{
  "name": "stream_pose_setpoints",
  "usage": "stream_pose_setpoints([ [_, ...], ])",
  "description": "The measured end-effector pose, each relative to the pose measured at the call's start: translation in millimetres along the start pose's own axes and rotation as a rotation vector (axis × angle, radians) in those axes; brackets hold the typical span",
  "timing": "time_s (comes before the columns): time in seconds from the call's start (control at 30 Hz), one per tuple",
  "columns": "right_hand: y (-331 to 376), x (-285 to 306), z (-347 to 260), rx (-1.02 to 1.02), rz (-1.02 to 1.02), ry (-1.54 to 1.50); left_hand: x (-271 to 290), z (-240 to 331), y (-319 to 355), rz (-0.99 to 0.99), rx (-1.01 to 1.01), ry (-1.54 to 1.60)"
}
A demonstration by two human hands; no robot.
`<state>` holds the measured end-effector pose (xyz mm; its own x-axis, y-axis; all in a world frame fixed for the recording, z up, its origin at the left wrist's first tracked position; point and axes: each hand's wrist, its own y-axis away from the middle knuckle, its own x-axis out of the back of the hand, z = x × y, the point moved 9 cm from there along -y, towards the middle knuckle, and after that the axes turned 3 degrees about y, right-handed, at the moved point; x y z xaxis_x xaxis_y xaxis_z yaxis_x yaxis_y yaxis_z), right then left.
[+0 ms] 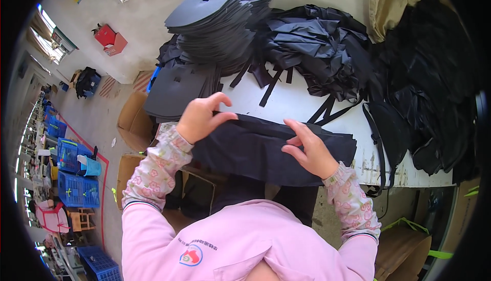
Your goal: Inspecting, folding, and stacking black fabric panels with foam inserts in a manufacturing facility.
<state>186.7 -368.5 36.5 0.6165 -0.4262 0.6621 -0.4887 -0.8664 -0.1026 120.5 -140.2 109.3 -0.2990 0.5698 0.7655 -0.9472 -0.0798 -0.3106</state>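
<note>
The left hand (200, 118) pinches the top edge of a dark cloth bag (266, 150); the right hand (310, 150) rests on it, fingers curled and partly open.

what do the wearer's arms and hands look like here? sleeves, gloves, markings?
Both hands are bare: no gloves, and no rings or watch that I can make out on the left hand or right hand. Each forearm wears a pale oversleeve printed with pink flowers, gathered at the wrist, with a dark-trimmed elastic band at its upper end. Beneath is a plain pink top with a small round chest emblem.
</note>
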Motion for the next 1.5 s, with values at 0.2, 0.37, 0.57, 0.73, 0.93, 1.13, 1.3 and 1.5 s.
stream_pose_setpoints([
  [0.2, -47, -51, -13, 0.024, 0.066, -0.922, -66, 33, 14, -0.126, -0.095, 0.393],
  [0.37, -26, -40, 18, -0.167, 0.107, -0.789, 38, -97, 35, 0.258, 0.079, -0.678],
  [0.57, -30, -40, 27, -0.161, 0.091, -0.878, 35, -208, 73, -0.001, 0.520, -0.353],
  [0.73, -32, -46, 20, -0.145, 0.057, -0.914, 35, -200, 70, 0.015, 0.325, -0.423],
  [0.93, -37, -57, 17, -0.154, 0.069, -0.887, 34, -189, 73, 0.105, 0.125, -0.521],
  [1.13, -46, -33, 30, -0.118, 0.422, -0.436, 54, -41, 49, 0.377, -0.017, -0.162],
  [1.3, -52, -8, 20, -0.096, 0.572, -0.375, 22, 75, 53, 0.155, -0.296, 0.062],
  [1.5, -36, -8, 50, 0.006, 0.657, -0.444, -4, 86, 54, 0.040, -0.474, 0.111],
])
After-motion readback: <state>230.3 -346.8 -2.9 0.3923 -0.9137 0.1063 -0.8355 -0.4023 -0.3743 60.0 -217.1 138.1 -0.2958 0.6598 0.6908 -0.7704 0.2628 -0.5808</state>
